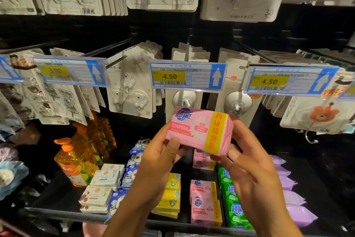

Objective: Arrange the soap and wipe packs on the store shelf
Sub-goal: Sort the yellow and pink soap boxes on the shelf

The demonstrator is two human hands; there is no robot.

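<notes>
I hold a pink soap pack with a yellow band up in front of the shelf, above the rows of packs. My left hand grips its left end, thumb on the front face. My right hand grips its right end from below and behind. On the black shelf lie more pink soap packs, green soap packs, yellow soap packs, white soap boxes, blue wipe packs and purple wipe packs. Another pink pack sits further back, partly hidden by my hands.
Orange bottles of liquid stand at the shelf's left. Carded hooks hang on pegs above, with blue price tags jutting forward just over the held pack. A blue ruffled item is at far left.
</notes>
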